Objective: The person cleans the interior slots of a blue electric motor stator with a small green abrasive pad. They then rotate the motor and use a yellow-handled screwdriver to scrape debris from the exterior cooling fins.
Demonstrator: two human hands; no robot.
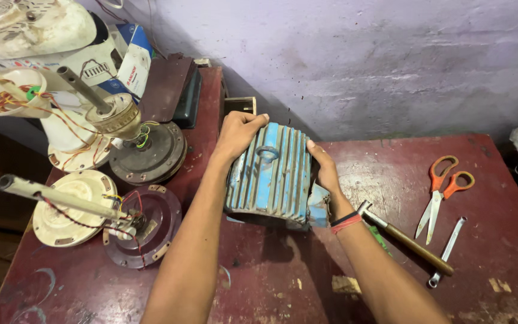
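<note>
Presently, a blue ribbed motor housing (271, 174) is gripped on the maroon workbench (391, 174), left hand (239, 133) and right hand (325, 170) fingers clamped on its flanks, hammer (406, 238) just right; repositioning judged underway, firm two-handed lift needed.

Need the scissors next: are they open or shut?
Slightly open. The scissors lie on the table with orange handles apart, blades nearly together.

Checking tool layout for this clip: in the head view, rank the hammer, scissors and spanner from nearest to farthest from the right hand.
1. Hammer: its head lies just beside the right hand's wrist.
2. Scissors: farther right on the table, orange handles pointing away.
3. Spanner: right of the hammer's handle; close to the scissors in distance, but slightly farther.
</note>
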